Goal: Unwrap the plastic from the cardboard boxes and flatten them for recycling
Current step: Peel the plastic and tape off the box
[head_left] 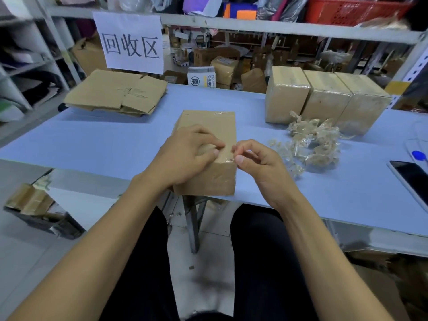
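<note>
A plastic-wrapped cardboard box (215, 128) lies at the near edge of the blue table (104, 144), in front of me. My left hand (185, 156) rests on its top, fingers curled and fingertips pressing the wrap near the right edge. My right hand (257, 163) sits at the box's right top edge, its thumb and fingers pinching at the clear plastic there. Three more wrapped boxes (328, 98) stand in a row at the back right. A stack of flattened cardboard (118, 93) lies at the back left.
A heap of crumpled clear plastic (312, 144) lies right of the box. A phone (412, 179) and a blue-capped pen (419, 156) lie at the right edge. Metal shelving with a paper sign (132, 42) stands behind. A crate of scraps (39, 209) sits on the floor, left.
</note>
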